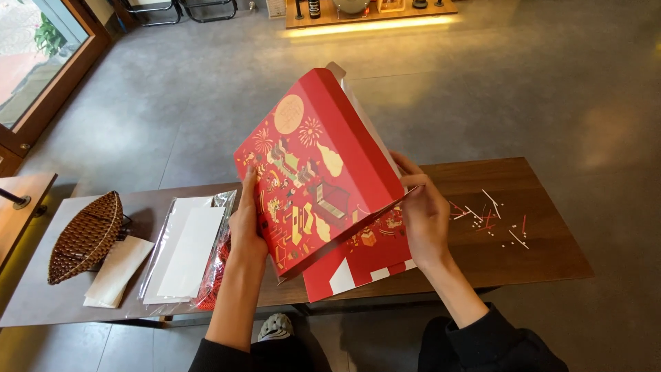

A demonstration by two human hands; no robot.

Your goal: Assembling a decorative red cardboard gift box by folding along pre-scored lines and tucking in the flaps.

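Right now I have both hands on a flat red gift box (pixel 313 176) printed with gold and cream drawings, held tilted up over the near edge of a long dark wooden table (pixel 551 255). My left hand (pixel 246 224) grips the box's left edge, thumb on the printed face and fingers hidden behind it. My right hand (pixel 423 213) clasps the right edge, where a lower red flap (pixel 365 262) with white squares hangs open under the lid. So the hands sit apart, one on each side, both closed on the box.

On the table to my left lies a clear plastic sleeve (pixel 186 251) with white sheets inside, some red print showing at its near corner. Further left a dark woven basket (pixel 86 238) rests on folded cream paper (pixel 117 272). To my right, small red and white scraps (pixel 489 217) lie scattered on the wood. Below, grey concrete floor (pixel 482 89) surrounds the table.
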